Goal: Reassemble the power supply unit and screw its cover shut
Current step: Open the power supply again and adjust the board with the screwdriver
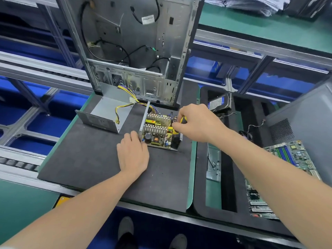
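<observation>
Centre frame: power supply unit [158, 132] open on the foam mat [86, 159], board exposed. My right hand [195, 123] grips the screwdriver [183, 120] at its right edge. Left hand [133, 153] braces the near-left corner; finger curl unclear. Cover [106, 112] lies apart, centre-left. Judged: still fastening the board; fitting the cover comes next.

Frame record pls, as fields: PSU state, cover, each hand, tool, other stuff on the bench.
psu: open chassis, circuit board exposed, sitting on the foam mat
cover: off, on the mat left of the chassis, wires draped into it
left hand: on the mat, fingers against the chassis near-left corner; grip unclear
right hand: holds the screwdriver at the chassis right side
behind: computer case, upright, side open
right: hard drive and motherboard in a black tray
</observation>
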A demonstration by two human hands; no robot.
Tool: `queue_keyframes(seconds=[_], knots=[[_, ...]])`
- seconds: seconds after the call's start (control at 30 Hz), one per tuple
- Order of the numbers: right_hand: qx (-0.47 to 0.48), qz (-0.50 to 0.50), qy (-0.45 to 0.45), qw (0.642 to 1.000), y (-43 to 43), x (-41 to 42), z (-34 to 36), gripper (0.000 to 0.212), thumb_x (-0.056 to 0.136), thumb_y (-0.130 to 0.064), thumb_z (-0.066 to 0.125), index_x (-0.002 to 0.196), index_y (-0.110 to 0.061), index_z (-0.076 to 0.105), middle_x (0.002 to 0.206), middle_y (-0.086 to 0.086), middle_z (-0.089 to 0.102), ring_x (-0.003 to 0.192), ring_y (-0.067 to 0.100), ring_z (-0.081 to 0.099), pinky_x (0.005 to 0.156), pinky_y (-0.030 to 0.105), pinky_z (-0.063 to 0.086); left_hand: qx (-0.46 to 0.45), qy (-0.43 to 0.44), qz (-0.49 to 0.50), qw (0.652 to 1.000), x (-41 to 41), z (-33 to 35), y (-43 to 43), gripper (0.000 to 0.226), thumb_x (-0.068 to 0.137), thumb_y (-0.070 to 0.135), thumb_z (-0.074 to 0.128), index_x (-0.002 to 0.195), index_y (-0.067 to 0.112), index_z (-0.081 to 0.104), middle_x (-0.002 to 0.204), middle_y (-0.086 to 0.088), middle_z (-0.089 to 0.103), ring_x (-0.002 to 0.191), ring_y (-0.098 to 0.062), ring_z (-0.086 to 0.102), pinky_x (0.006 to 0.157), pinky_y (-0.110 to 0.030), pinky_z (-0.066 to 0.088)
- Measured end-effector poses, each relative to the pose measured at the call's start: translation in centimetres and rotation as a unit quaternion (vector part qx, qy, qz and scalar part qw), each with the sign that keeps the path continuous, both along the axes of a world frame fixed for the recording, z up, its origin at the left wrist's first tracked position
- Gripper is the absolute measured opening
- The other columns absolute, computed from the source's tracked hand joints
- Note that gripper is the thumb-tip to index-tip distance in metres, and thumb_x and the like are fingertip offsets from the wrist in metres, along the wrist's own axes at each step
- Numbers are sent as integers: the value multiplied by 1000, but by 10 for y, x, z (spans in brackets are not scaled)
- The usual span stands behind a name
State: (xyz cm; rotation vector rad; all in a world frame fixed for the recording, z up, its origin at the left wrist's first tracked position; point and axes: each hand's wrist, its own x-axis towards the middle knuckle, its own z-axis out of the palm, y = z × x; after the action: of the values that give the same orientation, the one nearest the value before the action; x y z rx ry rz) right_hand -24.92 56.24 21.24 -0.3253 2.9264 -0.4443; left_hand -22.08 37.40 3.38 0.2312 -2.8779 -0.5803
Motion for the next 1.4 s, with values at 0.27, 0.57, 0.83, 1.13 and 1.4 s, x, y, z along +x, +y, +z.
queue_keyframes(seconds=[0.27,0.57,0.83,1.13,1.4], knots=[[-14,7,-14,1000,10,2,-6,23,85,-31,70,78,-9,69,76,12,70,76,32,67,58,36,53,154,23,-103,982,20,-10,-31,19,92,5,61,101,21,54,108,7,46,85,-24,53,76,-39,45],[-28,31,-24,999,-2,-9,-10,20,84,-34,72,80,-15,70,74,3,68,74,26,66,61,35,54,-241,2,-241,940,29,-1,-36,66,85,15,65,147,3,49,111,-14,52,82,-28,48,69,-38,43],[-26,13,-36,999,2,-17,1,19,88,-34,74,85,-16,72,80,3,68,72,23,64,60,33,52,-339,-70,-244,906,26,21,-18,37,96,26,50,128,7,46,108,-8,44,88,-24,45,73,-38,27],[-102,-78,-24,991,30,-9,22,10,89,-31,72,86,-21,73,65,2,72,41,14,61,54,35,59,-329,-86,-289,895,10,33,-32,22,93,32,46,109,17,48,98,-1,56,82,-23,55,72,-39,30],[-322,-243,-45,914,66,-3,20,14,86,-16,73,88,-3,71,67,17,74,47,24,64,41,26,45,-322,-111,-335,878,0,50,-31,10,97,31,43,97,21,44,95,5,64,83,-19,66,67,-33,34]])
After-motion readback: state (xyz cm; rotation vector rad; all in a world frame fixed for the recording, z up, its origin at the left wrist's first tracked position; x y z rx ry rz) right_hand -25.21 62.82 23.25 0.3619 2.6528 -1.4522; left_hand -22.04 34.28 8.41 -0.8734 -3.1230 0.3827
